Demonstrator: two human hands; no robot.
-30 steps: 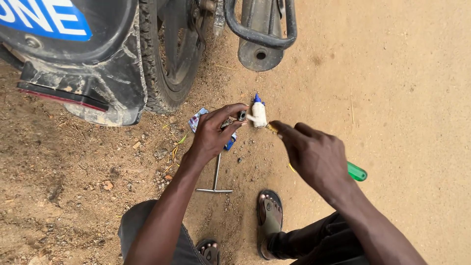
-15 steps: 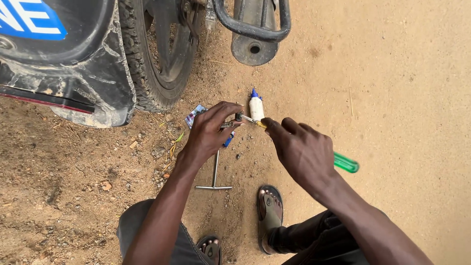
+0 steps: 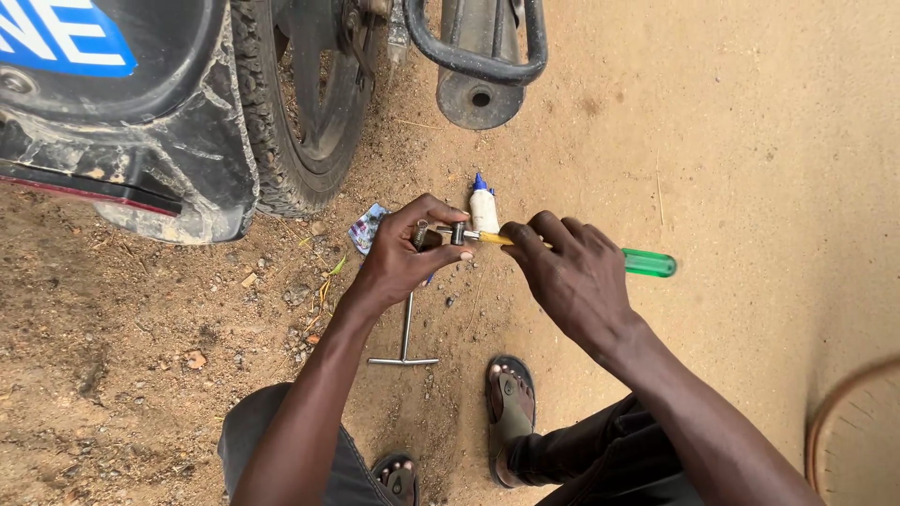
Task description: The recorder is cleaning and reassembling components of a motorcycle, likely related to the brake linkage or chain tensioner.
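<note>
My left hand pinches a small dark metal part over the dirt. My right hand grips a screwdriver with a green and yellow handle, its tip set against that metal part. A small white bottle with a blue cap stands on the ground just beyond the two hands. A T-shaped metal wrench lies on the dirt under my left wrist. A blue and white wrapper lies to the left of my left hand.
A motorcycle's rear tyre, mudguard and exhaust pipe fill the top left. My sandalled feet rest on the sandy ground. A round woven rim shows at the bottom right corner.
Both hands have stayed together on the metal part and screwdriver. The view has shifted slightly, with the motorcycle sliding up and left in the frame.
</note>
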